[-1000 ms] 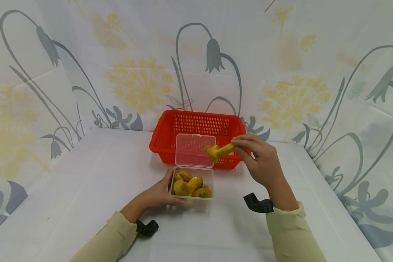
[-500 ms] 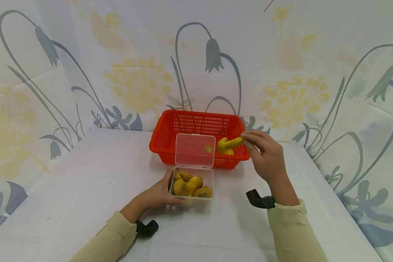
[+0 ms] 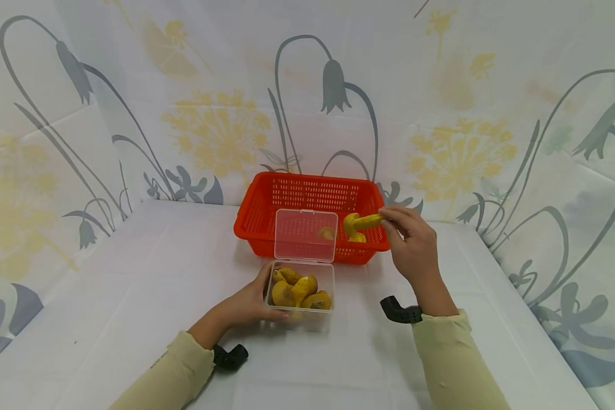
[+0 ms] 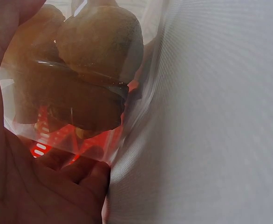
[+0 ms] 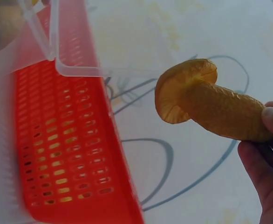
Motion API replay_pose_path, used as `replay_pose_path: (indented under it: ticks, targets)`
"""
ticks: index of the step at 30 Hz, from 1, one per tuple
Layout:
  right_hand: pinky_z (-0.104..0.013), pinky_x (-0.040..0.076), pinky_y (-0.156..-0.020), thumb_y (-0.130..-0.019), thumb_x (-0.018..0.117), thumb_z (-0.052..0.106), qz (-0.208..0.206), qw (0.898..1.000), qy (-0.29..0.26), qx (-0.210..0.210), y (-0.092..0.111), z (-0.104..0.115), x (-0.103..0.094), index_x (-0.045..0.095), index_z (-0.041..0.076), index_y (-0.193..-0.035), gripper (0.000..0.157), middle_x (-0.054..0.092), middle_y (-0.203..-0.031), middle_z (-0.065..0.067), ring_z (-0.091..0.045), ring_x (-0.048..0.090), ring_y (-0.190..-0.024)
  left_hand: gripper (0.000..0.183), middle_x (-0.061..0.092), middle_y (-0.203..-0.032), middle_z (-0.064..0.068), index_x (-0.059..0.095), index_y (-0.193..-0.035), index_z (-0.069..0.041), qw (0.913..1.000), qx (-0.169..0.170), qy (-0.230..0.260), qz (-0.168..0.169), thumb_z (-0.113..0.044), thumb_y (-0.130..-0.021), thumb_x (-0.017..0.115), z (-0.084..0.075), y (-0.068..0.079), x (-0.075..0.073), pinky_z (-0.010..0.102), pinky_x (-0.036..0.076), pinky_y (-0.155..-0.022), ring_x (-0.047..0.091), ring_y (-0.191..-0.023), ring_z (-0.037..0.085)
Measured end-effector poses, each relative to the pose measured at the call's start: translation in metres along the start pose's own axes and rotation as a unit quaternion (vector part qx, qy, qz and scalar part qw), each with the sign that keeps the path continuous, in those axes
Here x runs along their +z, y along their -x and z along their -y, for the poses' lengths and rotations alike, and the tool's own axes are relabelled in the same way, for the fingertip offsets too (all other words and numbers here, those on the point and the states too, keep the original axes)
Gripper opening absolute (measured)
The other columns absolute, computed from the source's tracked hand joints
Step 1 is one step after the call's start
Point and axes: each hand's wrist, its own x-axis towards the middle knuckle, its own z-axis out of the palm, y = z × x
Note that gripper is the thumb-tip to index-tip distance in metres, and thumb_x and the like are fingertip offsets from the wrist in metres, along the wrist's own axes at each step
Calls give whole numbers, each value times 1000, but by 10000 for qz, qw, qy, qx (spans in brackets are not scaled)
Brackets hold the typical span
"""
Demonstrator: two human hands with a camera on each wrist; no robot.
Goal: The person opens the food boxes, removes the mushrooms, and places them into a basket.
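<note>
My right hand [image 3: 412, 242] pinches a yellow mushroom [image 5: 225, 107] by the end of its stem, its cap pointing left, above the right part of a red basket [image 3: 256, 228]. At the middle of the table, my left hand [image 3: 251, 299] grips the left side of a clear plastic box [image 3: 333, 285], thumb at the front and fingers round the far side. Several yellow mushrooms [image 3: 302, 287] lie inside the box, and through its wall they fill the top of the left wrist view. The box's hinged lid [image 3: 304, 233] stands raised in front of the basket.
More yellow mushrooms [image 3: 357, 237] lie in the basket, partly hidden behind its front wall and the lid. A patterned cloth [image 3: 307, 114] hangs behind the white-covered table [image 3: 184, 250].
The right hand has moved right with the mushroom, away from the lid, then stayed nearly still with a slight shift of the forearm. The left hand and box have not moved.
</note>
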Motion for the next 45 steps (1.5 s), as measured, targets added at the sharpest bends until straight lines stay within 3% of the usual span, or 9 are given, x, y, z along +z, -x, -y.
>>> replay_pose_path:
  ticks: [4,10,17,20,25,28,32,45]
  targets:
    - [-4,43,-90,-93,63,8,48,9999,-2,148,2,-3,5,70,2,-114,22,65,-116,-10,-25,66,-106,110,34,-144,-4,15,-145,-41,10000,31,13,15,-37,-64,89,0,0,0,56,29,-116,35,-136,21]
    - [-12,47,-90,-93,64,8,43,9993,45,379,5,-9,13,70,3,-114,22,65,-116,-10,-24,66,-107,111,33,-145,-3,14,-146,-39,10000,33,14,21,-37,-64,89,0,0,0,58,27,-116,34,-136,22]
    - [2,41,-82,-92,66,9,108,9987,102,481,9,-19,22,70,5,-113,22,66,-113,-9,-23,66,-98,112,32,-146,-3,13,-147,-39,10000,49,-4,23,-37,-64,89,0,-1,0,58,26,-116,32,-138,22]
    - [2,41,-81,-92,66,9,149,9984,123,536,10,-20,25,71,5,-112,22,66,-112,-9,-22,66,-98,111,33,-145,-4,14,-145,-41,10000,35,-35,26,-38,-64,89,0,0,0,58,26,-116,33,-138,22]
    - [-3,46,-83,-92,66,10,236,9974,216,641,13,-22,28,71,6,-112,21,66,-112,-7,-21,66,-100,110,32,-145,-4,14,-145,-41,10000,43,-81,32,-39,-64,88,0,0,0,59,26,-116,32,-138,22]
    - [-17,54,-85,-92,65,10,267,9974,241,632,14,-25,31,71,6,-111,21,65,-111,-8,-21,65,-100,111,32,-146,-3,14,-146,-40,9999,46,-88,31,-39,-64,88,0,0,0,59,25,-116,32,-138,22]
    - [-37,57,-85,-92,65,10,320,9970,254,657,16,-30,35,71,6,-112,21,65,-111,-9,-22,65,-100,111,32,-145,-3,14,-146,-40,10000,35,-80,30,-38,-63,88,0,0,0,58,26,-116,32,-138,22]
    - [-41,58,-86,-93,64,11,557,9934,270,967,19,-32,39,69,8,-108,16,66,-108,-10,-25,66,-98,109,32,-145,-3,14,-145,-41,9999,94,-55,50,-38,-64,88,0,0,0,58,27,-116,32,-137,22]
